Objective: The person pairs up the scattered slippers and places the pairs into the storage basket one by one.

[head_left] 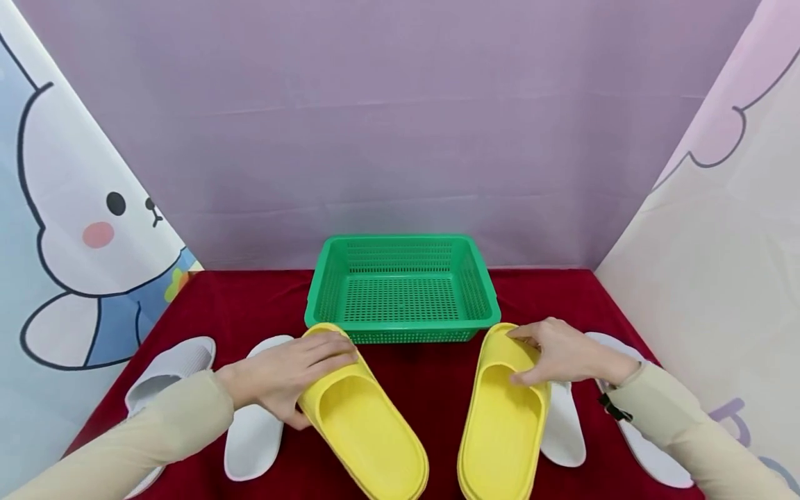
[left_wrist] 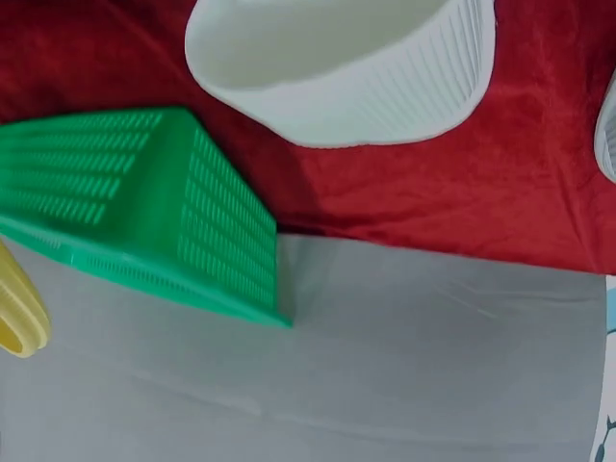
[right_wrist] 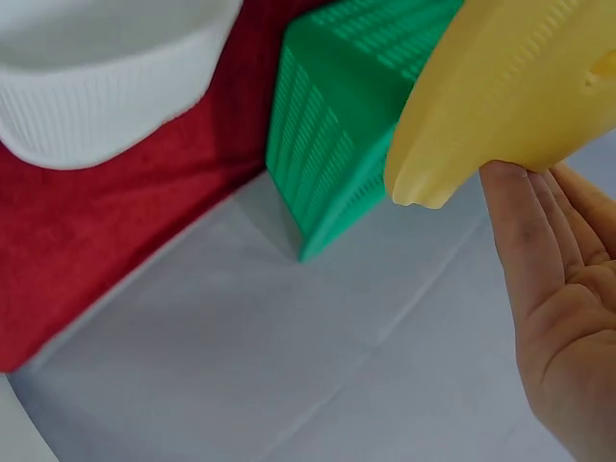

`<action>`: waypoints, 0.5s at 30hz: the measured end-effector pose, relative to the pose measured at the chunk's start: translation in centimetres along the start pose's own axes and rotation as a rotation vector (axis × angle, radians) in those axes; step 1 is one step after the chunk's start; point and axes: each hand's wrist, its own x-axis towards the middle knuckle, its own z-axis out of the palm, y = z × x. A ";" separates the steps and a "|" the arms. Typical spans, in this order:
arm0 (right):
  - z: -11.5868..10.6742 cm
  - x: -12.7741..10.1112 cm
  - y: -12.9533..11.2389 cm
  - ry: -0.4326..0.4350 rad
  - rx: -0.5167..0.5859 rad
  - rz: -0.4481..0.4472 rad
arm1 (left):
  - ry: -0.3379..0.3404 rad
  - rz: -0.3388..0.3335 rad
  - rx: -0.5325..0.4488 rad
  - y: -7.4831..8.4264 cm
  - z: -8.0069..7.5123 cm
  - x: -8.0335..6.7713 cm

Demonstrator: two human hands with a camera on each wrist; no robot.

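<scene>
Two yellow slippers are held up in front of the basket, toes pointing away from me. My left hand [head_left: 294,375] grips the left yellow slipper [head_left: 369,430] across its strap, with the thumb at its outer side. That slipper slants, heel toward the middle. On the other side, my right hand [head_left: 556,352] pinches the right yellow slipper [head_left: 503,423] at its strap, thumb by the opening. In the right wrist view, the fingers [right_wrist: 525,226] touch the yellow slipper [right_wrist: 500,96]. The left wrist view shows only an edge of yellow slipper [left_wrist: 17,308], and the left hand is out of it.
A green plastic basket [head_left: 400,325] stands behind the slippers at the back of the red cloth [head_left: 437,389]. White slippers lie on both sides: a left outer one [head_left: 171,364], a left inner one [head_left: 253,444], a right inner one [head_left: 562,430] and a right outer one [head_left: 656,455].
</scene>
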 end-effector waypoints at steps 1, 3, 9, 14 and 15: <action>-0.4 0.0 0.0 0.009 -0.006 0.002 | 0.019 -0.008 -0.004 -0.2 -0.3 0.0; -1.0 0.0 0.1 0.026 -0.021 0.004 | 0.056 -0.023 -0.013 -0.5 -0.7 0.1; -2.3 0.6 0.2 0.069 -0.035 0.032 | 0.135 -0.127 -0.032 -1.6 -1.3 0.3; -3.0 1.5 0.4 0.103 -0.050 0.046 | 0.145 -0.235 -0.001 -2.4 -1.5 0.1; -3.2 1.7 0.6 0.111 -0.054 0.046 | 0.143 -0.259 0.005 -2.6 -1.5 0.1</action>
